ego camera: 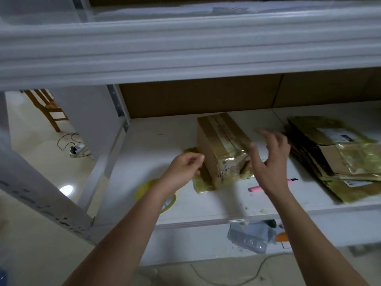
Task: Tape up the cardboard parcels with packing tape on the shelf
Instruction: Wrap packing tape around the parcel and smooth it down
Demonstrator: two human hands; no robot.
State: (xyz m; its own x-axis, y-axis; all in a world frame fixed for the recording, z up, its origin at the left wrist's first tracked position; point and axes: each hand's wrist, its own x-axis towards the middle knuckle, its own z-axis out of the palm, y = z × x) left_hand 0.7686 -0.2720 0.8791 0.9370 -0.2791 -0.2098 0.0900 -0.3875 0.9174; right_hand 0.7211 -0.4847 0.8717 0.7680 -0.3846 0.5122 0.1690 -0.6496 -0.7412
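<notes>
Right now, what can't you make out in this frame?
Head view:
- Tape roll: mostly hidden behind the left forearm.
- Right hand: motion-blurred, contact with the parcel unclear.
- Pink marker: middle covered by the right wrist.
- Flattened boxes: cut off at right edge.

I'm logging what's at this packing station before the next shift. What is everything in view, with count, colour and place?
cardboard parcel: one, brown with yellowish tape, middle of the shelf, between the hands
flattened parcels: a stack, count unclear, brown with yellowish tape, right on the shelf
tape roll: one, yellow, near the shelf's front edge, partly hidden by the left forearm
marker: one, pink, on the shelf, partly behind the right wrist
shelf: white board
grey bag: one, on the level below
chair: one, wooden, on the floor at left
power strip: one, white, on the floor
left hand: fingers curled, by the parcel's left side
right hand: open, blurred, by the parcel's right end
</notes>
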